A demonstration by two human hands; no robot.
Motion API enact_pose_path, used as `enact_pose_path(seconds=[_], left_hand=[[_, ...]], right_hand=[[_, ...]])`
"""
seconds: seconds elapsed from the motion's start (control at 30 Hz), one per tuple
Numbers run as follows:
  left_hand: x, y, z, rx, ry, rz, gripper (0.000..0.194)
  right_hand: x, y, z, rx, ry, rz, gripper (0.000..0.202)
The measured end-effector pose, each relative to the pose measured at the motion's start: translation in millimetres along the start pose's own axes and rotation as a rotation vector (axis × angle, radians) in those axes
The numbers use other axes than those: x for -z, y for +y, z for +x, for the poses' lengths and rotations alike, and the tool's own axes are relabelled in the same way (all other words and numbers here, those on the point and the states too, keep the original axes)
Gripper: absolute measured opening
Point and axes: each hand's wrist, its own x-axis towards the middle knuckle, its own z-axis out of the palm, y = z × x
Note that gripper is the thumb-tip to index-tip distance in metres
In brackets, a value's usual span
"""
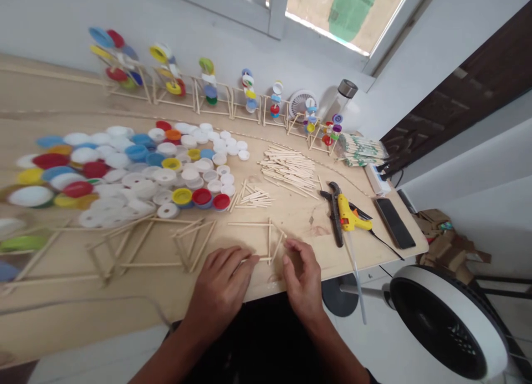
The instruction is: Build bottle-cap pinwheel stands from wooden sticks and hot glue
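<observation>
Sticks glued into a small square frame (269, 241) lie flat near the front edge of the tabletop (75, 312), between the two hands. The left hand (222, 287) rests palm down on the wood, and its fingers (245, 260) reach the bottom stick of the frame. They lie flat and close together, not curled round anything. The right hand (302, 278) sits just beside the frame's right corner. Its fingers are bent in a little, and I cannot tell if they pinch a stick.

To the left lie more stick frames (158, 242), bigger ones shaped like triangles and boxes. To the right lies a yellow glue gun (349, 216) beside a dark tool (334, 212), then a black phone (394, 222).

A bit farther back are a small heap of short sticks (253, 196) and a bigger pile of sticks (288, 169). A big spread of bottle caps (137, 170) in white, blue, red and yellow covers the left side.

Along the wall stands a row of little stick stands with caps on them (208, 90). A small white fan (300, 104) and a jar with a lid (343, 98) stand there too.

Down on the floor at the right sits a round white fan (451, 317).
</observation>
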Motion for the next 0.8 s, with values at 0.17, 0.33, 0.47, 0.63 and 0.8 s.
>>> enact_pose_path(seconds=[0.17, 0.33, 0.47, 0.63, 0.8], left_hand=[[4.5, 1, -4, 0.017, 0.044, -0.018, 0.021], [23.1, 0, -17, 0.091, 0.112, -0.039, 0.024], [39.0, -4, -33, 0.255, 0.123, -0.009, 0.023], [50.0, -3, -38, 0.370, 0.179, 0.028, 0.018], [62.6, -4, -44, 0.599, 0.095, 0.015, 0.017]], right_hand=[[-6, -6, 2, -0.029, 0.014, 0.097, 0.049], [-18, -11, 10, -0.022, -0.018, 0.181, 0.060], [-25, -12, 14, -0.042, -0.040, 0.199, 0.063], [-27, -15, 14, -0.059, -0.055, 0.215, 0.063], [-30, -17, 14, -0.058, -0.063, 0.197, 0.062]])
